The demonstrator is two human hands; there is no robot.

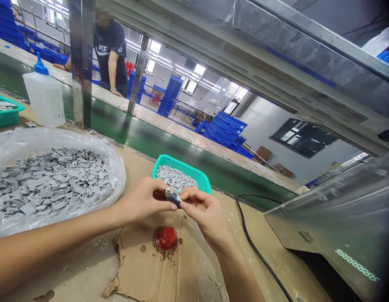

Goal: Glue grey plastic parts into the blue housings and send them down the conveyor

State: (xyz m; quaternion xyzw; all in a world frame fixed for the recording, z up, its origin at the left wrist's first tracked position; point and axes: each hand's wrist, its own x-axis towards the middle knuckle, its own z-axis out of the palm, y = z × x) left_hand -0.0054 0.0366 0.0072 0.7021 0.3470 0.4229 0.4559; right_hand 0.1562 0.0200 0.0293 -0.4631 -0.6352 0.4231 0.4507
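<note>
Both hands meet above the cardboard at the centre of the view. My left hand (146,199) is closed round a small grey and dark blue part (172,195). The fingers of my right hand (203,205) pinch at the right end of that same part; whether they hold a separate small piece there cannot be made out. Just behind the hands is a teal basket (205,181) of small light grey pieces. A small red cup (166,238) sits below them on the wet-spotted cardboard (150,272).
At the left lies a clear plastic bag (117,167) of grey pieces, with a white bottle (45,98) and a green basket (12,117) behind it. A black cable (254,247) runs at the right. Across the green conveyor (119,130) stands a person (111,54).
</note>
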